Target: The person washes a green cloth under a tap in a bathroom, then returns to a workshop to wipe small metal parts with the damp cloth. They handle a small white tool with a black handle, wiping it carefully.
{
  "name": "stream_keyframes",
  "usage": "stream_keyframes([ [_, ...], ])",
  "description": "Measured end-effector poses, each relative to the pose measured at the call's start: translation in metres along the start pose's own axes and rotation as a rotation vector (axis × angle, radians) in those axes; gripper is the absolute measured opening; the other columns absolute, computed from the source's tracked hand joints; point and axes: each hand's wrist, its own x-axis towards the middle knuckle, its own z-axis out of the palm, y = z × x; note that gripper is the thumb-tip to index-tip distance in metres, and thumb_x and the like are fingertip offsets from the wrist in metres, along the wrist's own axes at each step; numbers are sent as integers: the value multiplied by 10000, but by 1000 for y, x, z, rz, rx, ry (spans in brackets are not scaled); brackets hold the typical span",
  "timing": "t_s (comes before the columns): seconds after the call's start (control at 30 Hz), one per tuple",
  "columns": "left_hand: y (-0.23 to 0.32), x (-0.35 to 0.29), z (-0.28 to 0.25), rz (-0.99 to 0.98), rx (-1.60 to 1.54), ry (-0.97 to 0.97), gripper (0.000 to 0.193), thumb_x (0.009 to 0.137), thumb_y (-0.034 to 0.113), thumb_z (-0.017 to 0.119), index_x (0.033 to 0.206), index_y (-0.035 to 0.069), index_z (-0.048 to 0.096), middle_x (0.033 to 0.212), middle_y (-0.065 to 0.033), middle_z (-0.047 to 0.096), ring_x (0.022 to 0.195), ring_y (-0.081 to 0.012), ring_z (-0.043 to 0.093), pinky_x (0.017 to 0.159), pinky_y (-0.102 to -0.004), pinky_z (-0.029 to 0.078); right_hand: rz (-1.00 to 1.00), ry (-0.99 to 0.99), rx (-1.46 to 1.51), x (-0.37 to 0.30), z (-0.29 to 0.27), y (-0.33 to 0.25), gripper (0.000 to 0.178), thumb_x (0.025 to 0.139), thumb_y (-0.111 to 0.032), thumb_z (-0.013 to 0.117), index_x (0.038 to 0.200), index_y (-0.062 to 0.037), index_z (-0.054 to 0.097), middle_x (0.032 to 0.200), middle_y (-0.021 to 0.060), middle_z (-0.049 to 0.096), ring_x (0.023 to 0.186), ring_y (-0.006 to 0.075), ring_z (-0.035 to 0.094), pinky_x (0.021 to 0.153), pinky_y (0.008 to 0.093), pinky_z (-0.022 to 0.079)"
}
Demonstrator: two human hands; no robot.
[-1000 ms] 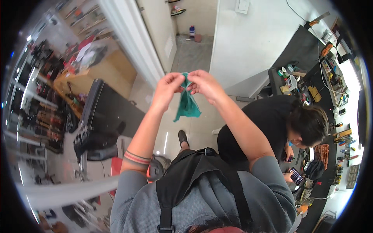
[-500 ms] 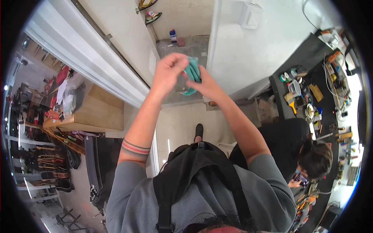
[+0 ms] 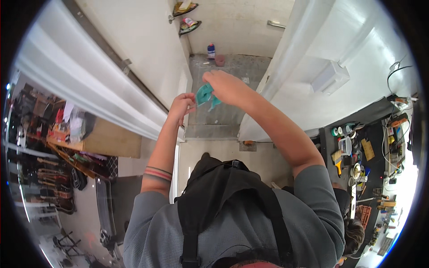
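The person's right hand (image 3: 225,85) grips a crumpled teal cloth (image 3: 204,94) in midair; the left hand (image 3: 182,107) is at its left edge, though whether it pinches the fabric cannot be told. Far off, a blue bottle (image 3: 211,51) stands just left of a pink cup (image 3: 220,60). A yellow-handled paintbrush (image 3: 338,163) lies on the right-hand desk (image 3: 327,145).

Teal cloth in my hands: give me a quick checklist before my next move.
1. Right grip on the teal cloth: ok, holding it.
2. Left grip on the cloth: cannot tell; its fingers are at the cloth's left edge.
3. Cloth spread flat: not ok, it hangs bunched.
4. White door open: ok.
5. Blue bottle and pink cup apart from the cloth: ok, both on the floor beyond it.
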Motion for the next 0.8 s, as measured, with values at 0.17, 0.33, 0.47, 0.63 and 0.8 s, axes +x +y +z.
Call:
stream_keyframes([
  [0.17, 56, 29, 65, 582, -25, -301, 727, 933, -25, 654, 1611, 48, 402, 1371, -118, 657, 1263, -251, 655, 1081, -357, 517, 181, -47, 194, 65, -6, 26, 317, 873, -37, 714, 1169, -40, 603, 1194, 168, 617, 1093, 391, 658, 904, 489, 550],
  [0.33, 70, 110, 76, 222, -137, -450, 620, 1025, 133, 711, 1587, 85, 453, 1260, -103, 707, 1065, -229, 717, 932, -343, 566, 405, 348, 320, 103, -26, 77, 253, 853, -64, 685, 1104, -52, 661, 1167, 159, 609, 1085, 373, 666, 906, 450, 557],
  [0.47, 100, 141, 95, 943, 703, -263, 457, 1070, 205, 656, 1481, 48, 533, 1095, -142, 702, 861, -261, 721, 808, -342, 561, 811, 378, 142, 110, -27, 118, 204, 858, -68, 693, 1062, -64, 692, 1148, 130, 611, 1063, 331, 677, 917, 430, 562],
  [0.63, 107, 225, 107, 960, 604, -423, 374, 1104, 261, 611, 1409, 44, 591, 808, -80, 634, 713, -214, 639, 660, -348, 500, 867, 550, 775, 97, -5, 187, 287, 887, -59, 709, 1174, -83, 698, 1231, 115, 612, 1117, 285, 654, 983, 426, 545],
  [0.8, 171, 255, 124, -181, -61, -968, 279, 1136, 329, 556, 1212, 83, 662, 711, 48, 496, 621, -78, 457, 516, -261, 349, 389, 729, 6, 74, -9, 139, 350, 961, -49, 697, 1307, -90, 662, 1352, 150, 609, 1212, 282, 606, 1044, 423, 517],
])
